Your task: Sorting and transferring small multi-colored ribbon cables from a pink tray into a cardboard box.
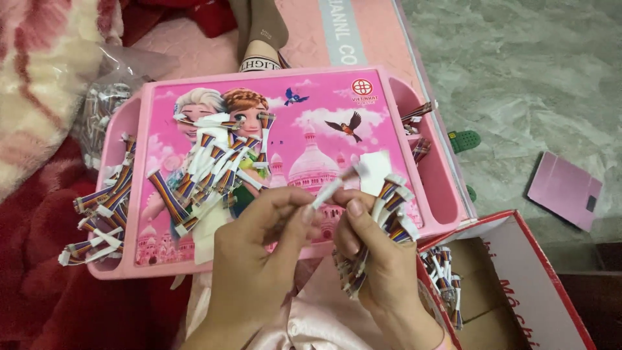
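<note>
Left hand (259,249) pinches single white-tipped striped strip (334,185) over pink lap tray (363,97). Right hand (376,259) grips bundle of strips (389,207), thumb touching single strip. Loose pile of strips (214,165) on tray centre; more (100,217) in left side trough. Red-edged cardboard box (518,285) at right, strips inside.

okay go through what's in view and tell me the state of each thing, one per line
left hand: shut, pinching one white strip
right hand: shut on a bundle of rainbow strips
pink lap tray: flat, strips heaped loose on its middle
tray's left pocket: strips spilling over the edge
red cardboard box: open, some strips inside
plastic bag: lying crumpled beside the tray
</note>
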